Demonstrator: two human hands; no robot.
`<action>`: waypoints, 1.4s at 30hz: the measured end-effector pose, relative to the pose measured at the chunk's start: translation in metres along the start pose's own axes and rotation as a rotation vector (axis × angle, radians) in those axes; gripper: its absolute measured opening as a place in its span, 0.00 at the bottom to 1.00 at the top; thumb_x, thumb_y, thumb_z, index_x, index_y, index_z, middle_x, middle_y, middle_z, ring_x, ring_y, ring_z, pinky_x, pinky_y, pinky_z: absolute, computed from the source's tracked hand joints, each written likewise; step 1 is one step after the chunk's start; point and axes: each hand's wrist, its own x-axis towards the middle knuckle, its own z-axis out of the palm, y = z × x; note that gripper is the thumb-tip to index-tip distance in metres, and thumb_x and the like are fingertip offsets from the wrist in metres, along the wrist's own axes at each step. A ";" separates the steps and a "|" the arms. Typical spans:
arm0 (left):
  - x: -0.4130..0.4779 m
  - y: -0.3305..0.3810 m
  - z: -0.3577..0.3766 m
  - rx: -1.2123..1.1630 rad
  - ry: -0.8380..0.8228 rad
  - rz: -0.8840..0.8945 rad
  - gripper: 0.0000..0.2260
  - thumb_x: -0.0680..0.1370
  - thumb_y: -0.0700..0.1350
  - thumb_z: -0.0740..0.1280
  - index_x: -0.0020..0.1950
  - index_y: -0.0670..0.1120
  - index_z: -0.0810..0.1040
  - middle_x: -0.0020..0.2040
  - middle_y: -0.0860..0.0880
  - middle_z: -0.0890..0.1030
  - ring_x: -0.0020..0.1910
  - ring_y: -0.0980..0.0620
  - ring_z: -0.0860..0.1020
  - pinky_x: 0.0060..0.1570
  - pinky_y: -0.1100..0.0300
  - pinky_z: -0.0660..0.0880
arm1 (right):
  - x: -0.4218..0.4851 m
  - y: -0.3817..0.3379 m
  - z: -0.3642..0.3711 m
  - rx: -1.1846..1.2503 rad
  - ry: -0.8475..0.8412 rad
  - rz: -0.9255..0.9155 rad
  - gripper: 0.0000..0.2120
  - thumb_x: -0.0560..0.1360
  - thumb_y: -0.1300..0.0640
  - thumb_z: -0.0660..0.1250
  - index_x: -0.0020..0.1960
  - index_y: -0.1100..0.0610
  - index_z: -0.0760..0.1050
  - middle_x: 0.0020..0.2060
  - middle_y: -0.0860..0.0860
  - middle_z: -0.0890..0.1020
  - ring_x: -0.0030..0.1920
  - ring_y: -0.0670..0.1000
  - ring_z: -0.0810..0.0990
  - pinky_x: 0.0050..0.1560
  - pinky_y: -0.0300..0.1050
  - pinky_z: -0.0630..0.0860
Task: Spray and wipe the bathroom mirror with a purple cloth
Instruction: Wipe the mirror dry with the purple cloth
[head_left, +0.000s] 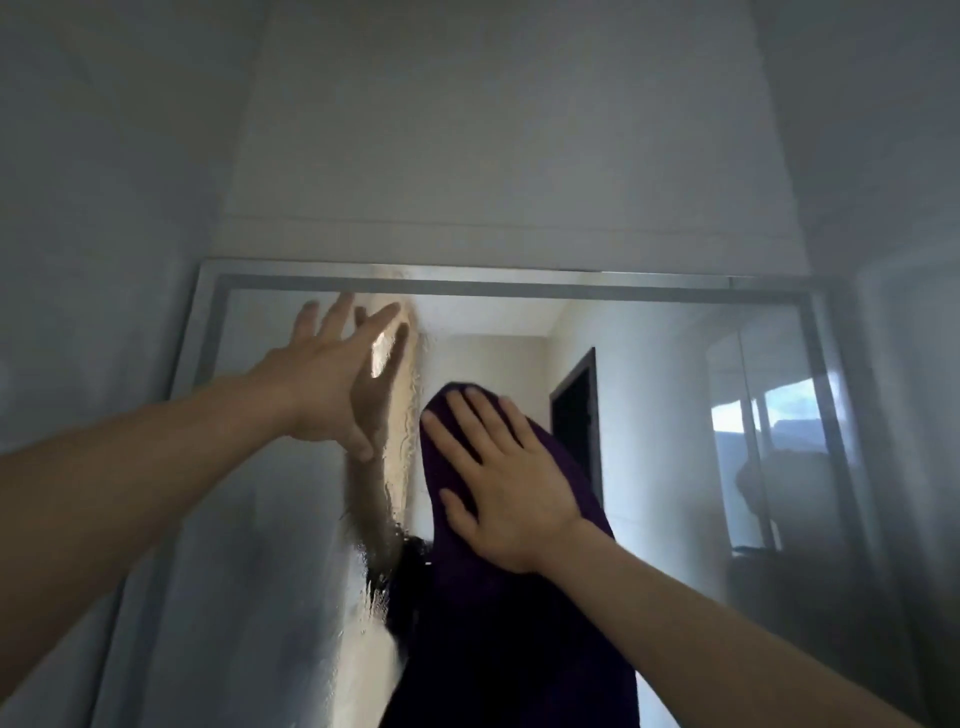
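Forearms: both are seen bare, reaching up from the bottom corners, cut off by the picture's edge.
Right hand (498, 478): it is laid flat on the cloth, its fingers (483, 415) straight and slightly apart, with nothing pinched; the palm is hidden against the fabric.
Cloth (493, 649): dark purple, it is pressed to the mirror's middle under the right hand. It hangs down out of the picture, so its lower end is cut off. Where cloth ends and its reflection begins cannot be told.
Left hand (332, 384): it is held up near the mirror's top left corner with fingers spread wide and nothing held. The fingertips are blurred, and whether they touch the glass cannot be told.
Mirror (649, 415): it is wall-mounted and seen from below. Wet rippled streaks (400, 467) run down between the two hands; the glass left of them looks hazy, and the part to the right looks clearer.
Frame (519, 283): a grey metal border is seen along the top and sides; the bottom edge is out of view.
Reflection: a dark doorway (576, 415) and a bright window (779, 415) are made out; a dim shape on the far right is too blurred to name.
Wall (493, 130): plain and pale, it is seen above the mirror.
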 end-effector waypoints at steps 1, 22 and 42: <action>-0.001 -0.008 0.002 0.016 -0.030 -0.042 0.73 0.55 0.58 0.86 0.77 0.66 0.29 0.80 0.53 0.30 0.80 0.40 0.33 0.73 0.32 0.62 | -0.010 0.004 0.001 -0.010 -0.027 -0.054 0.36 0.79 0.41 0.54 0.83 0.51 0.46 0.82 0.56 0.49 0.82 0.56 0.43 0.80 0.58 0.43; 0.000 -0.031 0.021 0.059 -0.062 -0.067 0.73 0.56 0.56 0.86 0.76 0.64 0.27 0.76 0.54 0.25 0.78 0.34 0.33 0.70 0.33 0.68 | 0.127 0.031 -0.036 -0.036 0.126 0.178 0.34 0.81 0.38 0.44 0.83 0.51 0.42 0.82 0.55 0.45 0.82 0.55 0.41 0.80 0.56 0.38; 0.008 -0.050 0.031 -0.015 -0.038 -0.022 0.69 0.56 0.57 0.86 0.81 0.61 0.37 0.82 0.49 0.34 0.80 0.38 0.36 0.73 0.26 0.57 | 0.055 0.015 -0.019 -0.099 -0.010 -0.205 0.38 0.79 0.37 0.50 0.83 0.50 0.43 0.82 0.54 0.47 0.82 0.54 0.42 0.80 0.56 0.42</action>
